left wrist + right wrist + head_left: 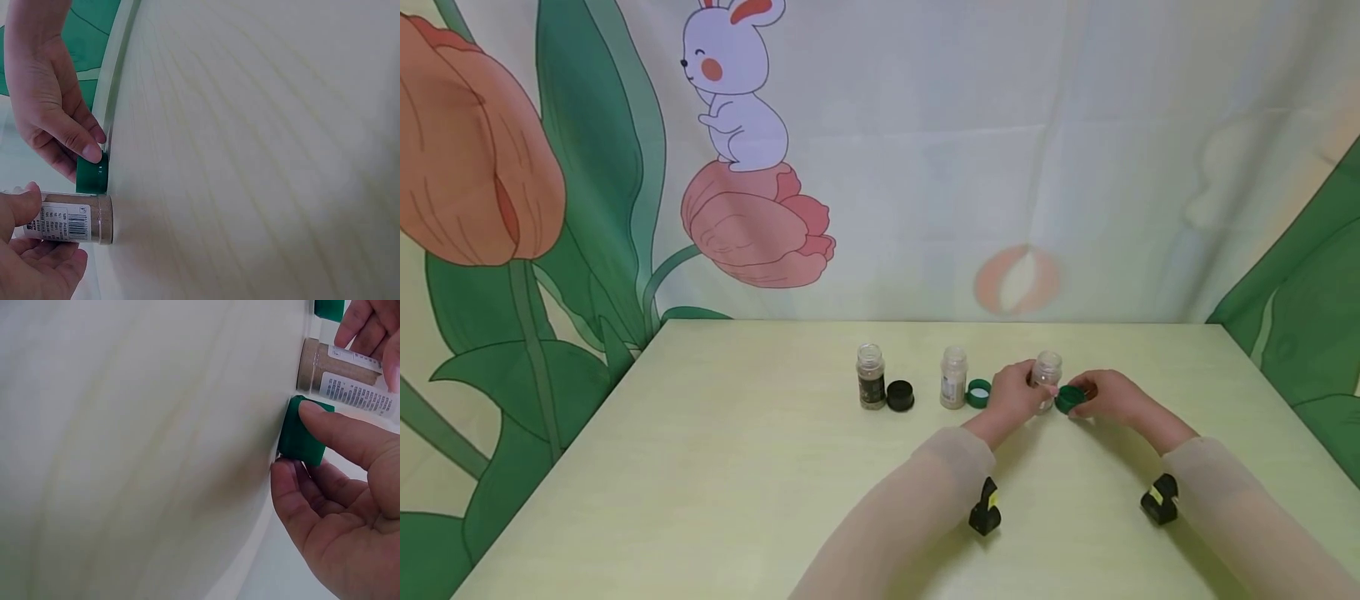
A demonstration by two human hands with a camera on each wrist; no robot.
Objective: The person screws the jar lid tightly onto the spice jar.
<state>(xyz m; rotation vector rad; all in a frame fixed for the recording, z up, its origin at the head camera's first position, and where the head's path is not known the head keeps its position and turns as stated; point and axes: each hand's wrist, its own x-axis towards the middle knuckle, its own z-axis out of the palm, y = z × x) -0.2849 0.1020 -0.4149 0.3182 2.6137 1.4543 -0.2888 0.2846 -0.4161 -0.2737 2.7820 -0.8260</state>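
Observation:
A small clear spice jar (69,219), uncapped and part-filled with brown powder, stands upright on the table. My left hand (1017,395) grips it between thumb and fingers. Just to its right, a green cap (306,431) sits on the table, and my right hand (1108,395) pinches it with the thumb on one side and fingers on the other. Left of my left hand stand an open jar of pale contents (953,379) with another green cap (978,393) beside it. Farther left is an open dark-labelled jar (871,379) next to a black cap (900,396).
The jars and caps form a row near the far side of the pale table (715,467). Behind it hangs a printed cloth (910,192) with a rabbit and flowers. A small black device (985,508) is at the left wrist, another black device (1161,500) at the right.

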